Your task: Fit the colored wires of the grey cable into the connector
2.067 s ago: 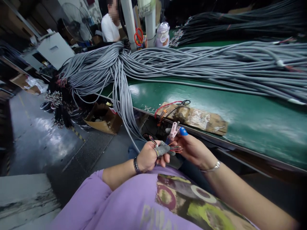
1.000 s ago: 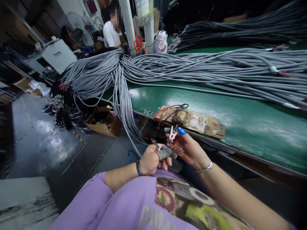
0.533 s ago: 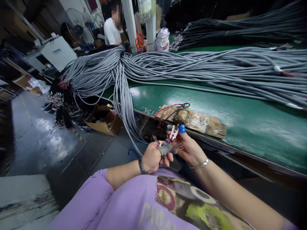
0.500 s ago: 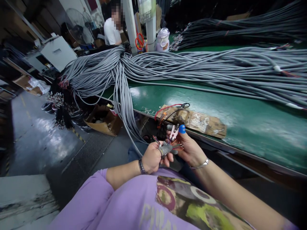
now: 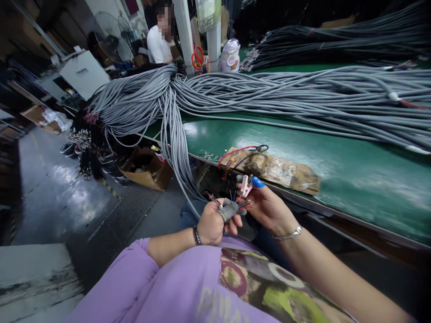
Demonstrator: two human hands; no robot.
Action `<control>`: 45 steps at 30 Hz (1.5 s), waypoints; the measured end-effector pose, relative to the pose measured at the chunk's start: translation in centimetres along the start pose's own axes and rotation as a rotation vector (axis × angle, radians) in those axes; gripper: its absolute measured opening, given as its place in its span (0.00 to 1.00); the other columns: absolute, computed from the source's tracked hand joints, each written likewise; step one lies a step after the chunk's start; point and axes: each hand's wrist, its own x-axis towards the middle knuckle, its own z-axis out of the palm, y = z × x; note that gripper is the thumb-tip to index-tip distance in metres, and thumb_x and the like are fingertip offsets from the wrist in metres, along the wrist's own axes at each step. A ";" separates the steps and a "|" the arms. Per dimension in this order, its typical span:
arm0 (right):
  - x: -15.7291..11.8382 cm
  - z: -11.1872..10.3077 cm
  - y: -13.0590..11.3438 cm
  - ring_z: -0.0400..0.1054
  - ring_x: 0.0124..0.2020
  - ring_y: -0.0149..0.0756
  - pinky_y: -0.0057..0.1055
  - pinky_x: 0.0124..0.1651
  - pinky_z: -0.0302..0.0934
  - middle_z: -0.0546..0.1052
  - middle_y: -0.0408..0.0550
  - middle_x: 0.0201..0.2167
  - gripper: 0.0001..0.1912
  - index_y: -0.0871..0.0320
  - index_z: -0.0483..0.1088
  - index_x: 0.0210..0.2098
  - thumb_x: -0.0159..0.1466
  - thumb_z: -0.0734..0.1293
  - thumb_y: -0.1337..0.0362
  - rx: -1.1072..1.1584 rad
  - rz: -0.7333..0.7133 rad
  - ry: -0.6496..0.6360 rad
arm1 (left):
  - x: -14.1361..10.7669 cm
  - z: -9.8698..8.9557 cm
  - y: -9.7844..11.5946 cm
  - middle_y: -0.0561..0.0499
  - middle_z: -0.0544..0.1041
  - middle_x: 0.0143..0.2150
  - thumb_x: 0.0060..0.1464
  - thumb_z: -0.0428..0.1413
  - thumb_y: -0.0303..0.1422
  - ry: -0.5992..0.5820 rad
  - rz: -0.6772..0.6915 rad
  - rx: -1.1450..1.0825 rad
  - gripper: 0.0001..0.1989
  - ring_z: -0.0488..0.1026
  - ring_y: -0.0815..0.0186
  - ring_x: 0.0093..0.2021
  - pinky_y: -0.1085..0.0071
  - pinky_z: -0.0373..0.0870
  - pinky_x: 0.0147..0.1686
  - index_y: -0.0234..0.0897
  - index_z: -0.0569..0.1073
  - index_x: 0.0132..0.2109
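Note:
My left hand, with grey covers on its thumb and a fingertip, is closed around the end of a grey cable. Thin coloured wires fan out from between its fingers towards the right. My right hand, a blue cover on its thumb, pinches a small pale pink clip just above those wires. Whether the clip touches a wire is too small to tell.
A large bundle of grey cables lies across the green table and hangs over its edge. A wooden board with red and black leads sits at the edge. Below left is a cardboard box. A person is at the back.
My right hand has moved slightly to the right with the clip, away from my left hand. The coloured wires have shifted and blue ones now stand up near the left thumb.

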 end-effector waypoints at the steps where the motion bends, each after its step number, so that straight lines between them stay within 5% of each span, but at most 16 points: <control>1: 0.0 0.1 0.1 0.69 0.23 0.32 0.28 0.28 0.67 0.79 0.44 0.28 0.16 0.54 0.77 0.31 0.58 0.69 0.48 -0.021 -0.016 0.003 | 0.0 0.1 0.0 0.54 0.73 0.20 0.42 0.63 0.49 0.005 0.008 -0.009 0.23 0.65 0.75 0.13 0.80 0.47 0.11 0.33 0.67 0.28; 9: -0.3 -0.5 1.1 0.66 0.25 0.34 0.30 0.30 0.62 0.75 0.45 0.24 0.26 0.55 0.74 0.24 0.57 0.65 0.38 -0.445 -0.364 0.115 | 0.5 0.5 -0.1 0.54 0.73 0.20 0.43 0.62 0.49 0.025 0.012 -0.027 0.22 0.65 0.75 0.13 0.79 0.47 0.11 0.34 0.67 0.30; 16: 0.9 -0.8 1.3 0.69 0.22 0.35 0.32 0.29 0.65 0.76 0.44 0.22 0.25 0.54 0.76 0.29 0.55 0.67 0.38 -0.116 -0.068 -0.046 | 0.9 0.5 -0.6 0.54 0.74 0.21 0.45 0.60 0.49 0.010 0.014 0.007 0.21 0.65 0.75 0.13 0.78 0.48 0.12 0.34 0.67 0.32; 28: 0.2 -1.2 1.5 0.70 0.26 0.34 0.31 0.31 0.67 0.79 0.45 0.29 0.24 0.53 0.77 0.31 0.51 0.70 0.38 -0.003 -0.064 -0.100 | 0.4 0.3 -0.7 0.53 0.74 0.21 0.47 0.59 0.50 0.015 0.007 0.086 0.22 0.65 0.75 0.13 0.78 0.47 0.12 0.35 0.66 0.31; 34: -2.4 -2.2 0.9 0.68 0.30 0.37 0.34 0.36 0.65 0.77 0.49 0.32 0.31 0.56 0.77 0.38 0.49 0.68 0.35 -0.313 -0.038 -0.257 | 0.1 -0.5 -1.1 0.52 0.74 0.22 0.47 0.58 0.51 0.033 0.023 0.147 0.22 0.65 0.75 0.14 0.78 0.48 0.13 0.34 0.66 0.30; 37: -3.6 -2.2 1.2 0.67 0.30 0.35 0.32 0.36 0.63 0.76 0.46 0.29 0.21 0.56 0.76 0.33 0.51 0.74 0.46 -0.570 -0.164 -0.138 | 0.2 -0.8 -1.4 0.51 0.75 0.23 0.49 0.57 0.50 0.022 0.047 0.204 0.21 0.66 0.75 0.15 0.78 0.50 0.14 0.34 0.66 0.30; 40: -4.1 -1.6 1.4 0.66 0.28 0.34 0.31 0.35 0.62 0.75 0.44 0.25 0.15 0.56 0.74 0.28 0.53 0.74 0.50 -0.682 -0.273 -0.036 | 0.3 -1.0 -1.2 0.51 0.75 0.23 0.50 0.57 0.49 -0.064 0.046 0.307 0.20 0.67 0.74 0.17 0.79 0.53 0.16 0.34 0.67 0.29; 45: -3.9 -1.1 0.9 0.64 0.24 0.33 0.30 0.31 0.62 0.74 0.45 0.22 0.18 0.57 0.74 0.25 0.53 0.73 0.48 -0.782 -0.251 -0.115 | 0.3 -1.2 0.0 0.51 0.72 0.21 0.47 0.59 0.51 -0.250 -0.074 0.419 0.22 0.67 0.73 0.17 0.78 0.55 0.16 0.34 0.67 0.26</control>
